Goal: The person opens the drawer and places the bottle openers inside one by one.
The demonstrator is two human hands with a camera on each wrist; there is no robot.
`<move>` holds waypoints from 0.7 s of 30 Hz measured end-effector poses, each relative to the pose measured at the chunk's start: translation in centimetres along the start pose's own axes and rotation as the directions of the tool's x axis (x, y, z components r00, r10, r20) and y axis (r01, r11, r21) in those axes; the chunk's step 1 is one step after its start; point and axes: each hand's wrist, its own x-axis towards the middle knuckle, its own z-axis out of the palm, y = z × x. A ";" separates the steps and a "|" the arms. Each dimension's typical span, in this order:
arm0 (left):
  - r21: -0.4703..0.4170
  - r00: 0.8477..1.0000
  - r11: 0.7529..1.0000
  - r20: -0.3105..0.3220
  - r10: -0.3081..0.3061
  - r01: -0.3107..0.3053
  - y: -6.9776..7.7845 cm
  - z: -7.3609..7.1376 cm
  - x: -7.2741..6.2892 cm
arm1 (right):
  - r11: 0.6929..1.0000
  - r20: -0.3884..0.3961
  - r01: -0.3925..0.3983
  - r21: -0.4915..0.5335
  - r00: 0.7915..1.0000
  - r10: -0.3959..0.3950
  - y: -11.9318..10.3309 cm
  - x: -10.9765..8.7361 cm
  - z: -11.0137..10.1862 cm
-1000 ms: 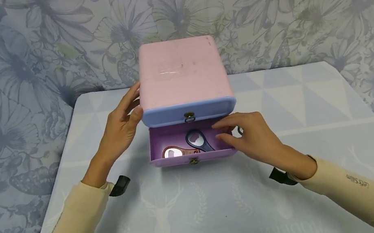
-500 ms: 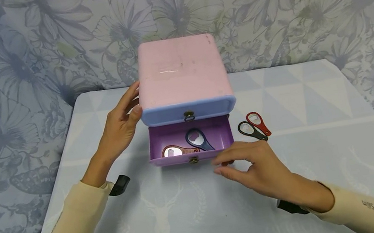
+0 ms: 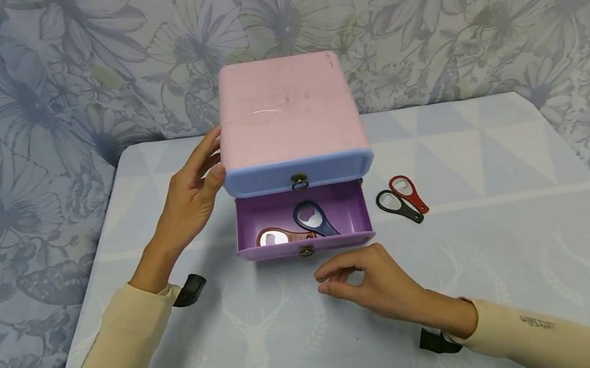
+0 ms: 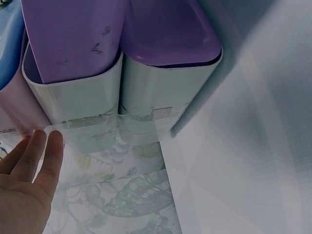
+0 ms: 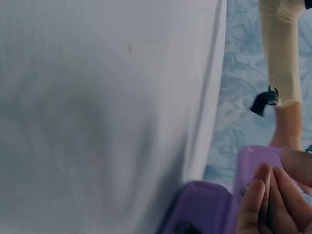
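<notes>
A small drawer cabinet with a pink top (image 3: 285,110) stands mid-table, its purple drawer (image 3: 348,204) pulled out below a blue one (image 3: 259,180). Inside lie a blue paddle-shaped piece (image 3: 326,224) and a brown one (image 3: 299,236), with shiny round faces like tiny hand mirrors. A black one (image 3: 408,212) and a red one (image 3: 415,200) overlap on the table, right of the cabinet. My left hand (image 3: 181,206) rests its fingertips against the cabinet's left side, fingers fairly straight. In front of the drawer hovers my right hand (image 3: 372,281), fingers loosely bent, holding nothing visible.
The pale patterned tablecloth (image 3: 504,175) reaches back to a flower-printed wall covering (image 3: 436,10). In the left wrist view, another purple drawer front (image 4: 170,34) sits beside the pulled-out drawer (image 4: 73,44). Black straps (image 3: 190,290) hang at both wrists.
My right hand has drawn back from the drawer's right edge, down and left to in front of it, uncovering the black and red pieces. The left hand stays at the cabinet's side.
</notes>
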 end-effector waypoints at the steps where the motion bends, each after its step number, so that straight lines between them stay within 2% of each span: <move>1: 0.000 1.000 1.000 0.001 0.000 0.000 0.0 0.0 0.0 | 0.999 -0.001 -0.027 0.021 1.000 0.027 0.2 0.1 0.2; 5: 0.000 1.000 1.000 0.002 0.002 -0.002 0.1 0.0 0.1 | 0.989 -0.021 -0.116 0.096 0.993 0.119 1.1 0.2 1.2; 10: -0.002 1.000 1.000 -0.001 0.000 0.000 0.1 0.0 0.1 | 0.972 -0.049 -0.182 0.150 0.980 0.191 1.9 0.4 1.9; 14: -0.008 1.000 1.000 0.000 0.002 -0.002 0.0 0.1 0.2 | 0.963 -0.075 -0.201 0.178 0.973 0.217 2.1 0.6 2.2; 21: 0.005 1.000 1.000 -0.007 -0.009 0.009 -0.1 0.0 0.1 | 0.955 -0.109 -0.177 0.239 0.972 0.208 1.8 1.2 2.4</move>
